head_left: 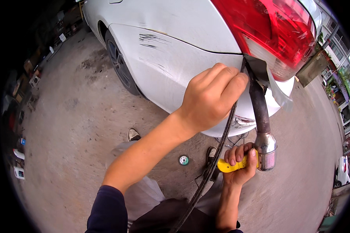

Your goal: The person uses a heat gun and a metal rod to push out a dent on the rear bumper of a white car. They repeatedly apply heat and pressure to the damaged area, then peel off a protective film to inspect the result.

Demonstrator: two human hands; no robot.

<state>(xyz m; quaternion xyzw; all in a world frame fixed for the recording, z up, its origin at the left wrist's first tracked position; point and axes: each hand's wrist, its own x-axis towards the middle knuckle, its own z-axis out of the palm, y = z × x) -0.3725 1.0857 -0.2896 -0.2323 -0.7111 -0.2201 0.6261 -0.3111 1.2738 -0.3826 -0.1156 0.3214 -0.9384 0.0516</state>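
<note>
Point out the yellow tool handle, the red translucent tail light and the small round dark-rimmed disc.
Yellow tool handle (231, 167), head view, its bare end.
Red translucent tail light (286, 29), head view, middle of its lens.
Small round disc (183, 158), head view, its face.

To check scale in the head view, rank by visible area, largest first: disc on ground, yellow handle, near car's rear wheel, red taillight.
1. Red taillight
2. Rear wheel
3. Yellow handle, partly covered
4. Disc

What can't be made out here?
Head view:
Left hand: fingertips partly hidden behind its knuckles.
Long black cord: lower end cut off by bottom edge.
Yellow handle: part covered by right hand.
Silver-white car: roof cut off by top edge.
Distant white car: details too small.
</note>
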